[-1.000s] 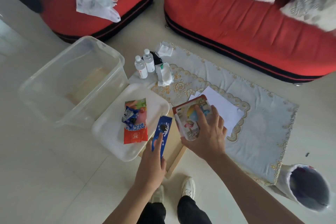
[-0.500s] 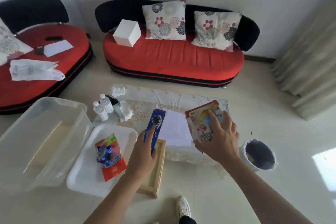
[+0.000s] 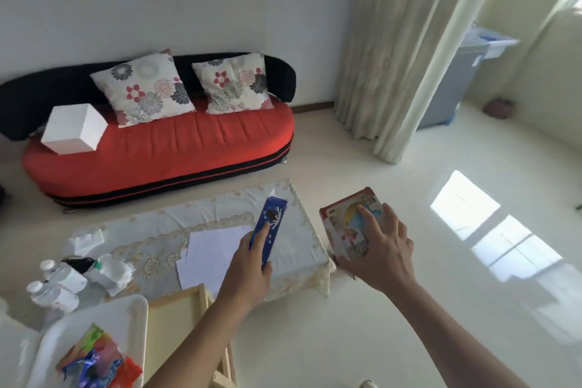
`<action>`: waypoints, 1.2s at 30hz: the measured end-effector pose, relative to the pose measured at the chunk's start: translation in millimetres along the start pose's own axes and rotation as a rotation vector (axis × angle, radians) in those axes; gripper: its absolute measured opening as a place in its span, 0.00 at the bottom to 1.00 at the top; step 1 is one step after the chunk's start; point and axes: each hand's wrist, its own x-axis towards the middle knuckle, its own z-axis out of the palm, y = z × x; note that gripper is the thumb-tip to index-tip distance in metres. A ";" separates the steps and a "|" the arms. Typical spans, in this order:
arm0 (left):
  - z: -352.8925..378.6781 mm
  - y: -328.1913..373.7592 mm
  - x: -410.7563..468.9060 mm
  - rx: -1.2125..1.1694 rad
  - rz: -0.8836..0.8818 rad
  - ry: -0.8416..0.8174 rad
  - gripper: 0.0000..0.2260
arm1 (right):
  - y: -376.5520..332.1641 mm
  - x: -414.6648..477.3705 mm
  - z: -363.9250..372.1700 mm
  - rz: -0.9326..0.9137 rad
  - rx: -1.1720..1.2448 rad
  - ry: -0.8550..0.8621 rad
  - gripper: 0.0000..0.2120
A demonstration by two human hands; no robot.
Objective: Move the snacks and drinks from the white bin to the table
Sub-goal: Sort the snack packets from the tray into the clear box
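Clearly both hands are loaded: the left hand (image 3: 248, 264) has its fingers (image 3: 262, 235) curled round the lower end of a long blue snack pack (image 3: 271, 220), one finger lying flat along its face. That pack slants up and away from the fingers, over the cloth-covered surface (image 3: 296, 249) near its right end; whether it touches the cloth cannot be told. Just left of those fingers a white sheet of paper (image 3: 214, 249) lies on the cloth. The right hand (image 3: 382, 253) holds a red-edged snack packet (image 3: 345, 225), its fingers (image 3: 367, 214) spread wide over the printed front and the thumb hidden behind; the packet hangs off to the right of the surface's edge, above the floor. Well below and left of the left fingers sits the white bin (image 3: 132, 312), with a heap of colourful snack packs (image 3: 97, 359) inside. Beside the bin stand two water bottles (image 3: 58, 285), and a wooden frame (image 3: 176, 318) lies under the left forearm
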 end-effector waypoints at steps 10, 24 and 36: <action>66.9 112.8 52.0 0.068 0.107 -0.108 0.34 | 125.5 14.2 -47.1 0.168 0.063 0.057 0.48; 212.0 255.7 93.5 0.053 0.061 -0.200 0.34 | 309.7 69.6 -88.3 0.192 0.058 -0.017 0.50; 268.2 289.1 161.9 0.075 0.007 -0.272 0.34 | 376.4 121.0 -79.9 0.225 0.064 -0.056 0.50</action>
